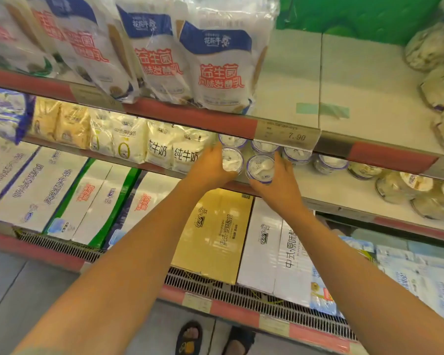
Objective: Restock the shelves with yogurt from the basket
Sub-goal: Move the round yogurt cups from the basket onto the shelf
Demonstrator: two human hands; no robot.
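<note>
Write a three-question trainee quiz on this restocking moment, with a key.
1. True or false: the left hand and the right hand each hold a yogurt cup, the left cup and the right cup, at the front of the middle shelf.
2. The price tag on the shelf edge just above the cups reads: A) 7.90 B) 9.70 C) 5.50
3. Fill in: the yellow carton lies on the level ____ the cups.

Key: 1 true; 2 A; 3 below.
</note>
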